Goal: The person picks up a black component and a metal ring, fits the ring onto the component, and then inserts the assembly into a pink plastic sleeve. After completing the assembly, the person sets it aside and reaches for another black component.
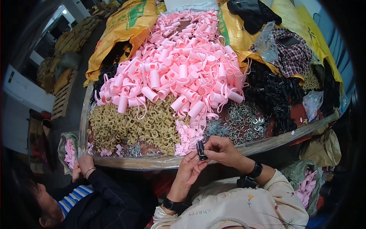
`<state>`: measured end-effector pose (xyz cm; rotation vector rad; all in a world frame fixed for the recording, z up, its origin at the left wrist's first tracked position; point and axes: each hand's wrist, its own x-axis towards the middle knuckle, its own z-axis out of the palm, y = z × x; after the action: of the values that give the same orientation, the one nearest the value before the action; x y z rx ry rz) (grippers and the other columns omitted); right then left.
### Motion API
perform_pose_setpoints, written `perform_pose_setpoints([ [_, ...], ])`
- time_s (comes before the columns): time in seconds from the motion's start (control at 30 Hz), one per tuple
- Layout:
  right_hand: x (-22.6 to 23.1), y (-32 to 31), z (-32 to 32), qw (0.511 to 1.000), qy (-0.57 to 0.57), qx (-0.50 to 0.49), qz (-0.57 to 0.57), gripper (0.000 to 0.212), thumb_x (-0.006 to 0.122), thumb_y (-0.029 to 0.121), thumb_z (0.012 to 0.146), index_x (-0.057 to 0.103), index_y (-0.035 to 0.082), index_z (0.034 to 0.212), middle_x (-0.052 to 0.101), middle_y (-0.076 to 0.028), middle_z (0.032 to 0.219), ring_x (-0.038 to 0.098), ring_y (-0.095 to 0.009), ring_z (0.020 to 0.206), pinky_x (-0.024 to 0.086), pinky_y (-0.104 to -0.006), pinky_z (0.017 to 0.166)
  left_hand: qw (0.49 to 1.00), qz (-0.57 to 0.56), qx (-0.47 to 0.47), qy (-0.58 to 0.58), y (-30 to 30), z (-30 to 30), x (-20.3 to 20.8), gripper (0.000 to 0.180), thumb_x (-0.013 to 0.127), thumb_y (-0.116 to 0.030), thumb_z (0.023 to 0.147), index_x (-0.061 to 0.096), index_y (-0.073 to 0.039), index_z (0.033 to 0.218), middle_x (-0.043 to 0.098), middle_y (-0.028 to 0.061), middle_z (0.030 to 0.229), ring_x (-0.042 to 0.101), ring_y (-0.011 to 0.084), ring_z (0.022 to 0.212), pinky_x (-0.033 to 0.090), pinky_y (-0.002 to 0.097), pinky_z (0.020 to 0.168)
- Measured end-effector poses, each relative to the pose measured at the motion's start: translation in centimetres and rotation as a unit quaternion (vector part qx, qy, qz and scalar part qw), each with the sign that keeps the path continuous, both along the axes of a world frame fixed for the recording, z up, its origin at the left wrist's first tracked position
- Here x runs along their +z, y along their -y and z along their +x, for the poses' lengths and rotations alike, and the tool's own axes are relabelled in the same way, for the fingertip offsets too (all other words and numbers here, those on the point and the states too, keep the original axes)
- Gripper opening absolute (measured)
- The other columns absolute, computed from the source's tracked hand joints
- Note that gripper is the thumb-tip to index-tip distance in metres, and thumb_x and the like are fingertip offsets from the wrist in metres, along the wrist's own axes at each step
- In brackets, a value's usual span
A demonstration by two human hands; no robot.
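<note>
As my half-curled left hand holds a black cylinder near the table rim, my right hand pinches it, seemingly adjusting; the next move needs steadiness.

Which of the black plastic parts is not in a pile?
The small, glossy black cylinder held by the left hand and right hand; other black parts lie piled.

Right hand pinches black part; pink pieces heaped beyond.

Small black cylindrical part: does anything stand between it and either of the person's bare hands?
Nothing visible does: the small black cylindrical part is held directly between the bare left hand and the bare right hand.
</note>
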<state>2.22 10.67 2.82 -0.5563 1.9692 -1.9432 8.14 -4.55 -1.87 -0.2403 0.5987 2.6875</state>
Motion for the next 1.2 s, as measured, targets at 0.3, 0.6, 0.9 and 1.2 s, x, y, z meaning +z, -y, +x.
perform_pose_setpoints([
  [0.3,0.7,0.6,0.0,0.989,-0.126,0.013,0.082,0.008,0.058,0.002,0.068,0.051,0.001,0.070,0.046,-0.004,0.062,0.046,-0.011,0.049,0.036,-0.0232,0.044,0.999,0.034,0.004,0.003,0.6,0.3,-0.5,0.027,0.047,-0.009,0.083,0.045,0.004,0.107,0.057,0.0122,0.094,0.058,0.0204,0.083,0.048,0.0286,0.074],
  [0.6,0.7,1.2,-0.3,0.938,-0.321,0.051,0.122,0.011,0.060,0.001,0.064,0.051,0.003,0.070,0.044,-0.007,0.063,0.048,-0.020,0.051,0.038,-0.0278,0.043,0.999,0.034,0.015,-0.007,1.2,0.4,-0.4,0.025,0.048,-0.007,0.082,0.047,0.003,0.105,0.057,0.0112,0.094,0.058,0.0184,0.082,0.049,0.0280,0.073],
  [0.9,0.3,2.3,-0.5,0.892,-0.398,0.121,0.177,0.013,0.062,0.005,0.063,0.052,0.005,0.071,0.044,-0.005,0.064,0.048,-0.020,0.053,0.038,-0.0294,0.047,1.000,-0.001,0.018,0.025,2.7,1.2,-0.4,0.022,0.049,-0.005,0.081,0.051,0.003,0.102,0.058,0.0103,0.093,0.059,0.0182,0.081,0.050,0.0262,0.071],
  [1.2,0.3,3.8,-1.0,0.850,-0.446,0.193,0.204,0.015,0.061,0.007,0.060,0.052,0.006,0.072,0.040,-0.004,0.063,0.046,-0.019,0.054,0.037,-0.0287,0.050,0.998,0.000,0.035,0.058,3.7,2.0,-0.8,0.022,0.048,-0.003,0.081,0.049,0.005,0.102,0.058,0.0116,0.090,0.060,0.0222,0.079,0.051,0.0282,0.069],
])
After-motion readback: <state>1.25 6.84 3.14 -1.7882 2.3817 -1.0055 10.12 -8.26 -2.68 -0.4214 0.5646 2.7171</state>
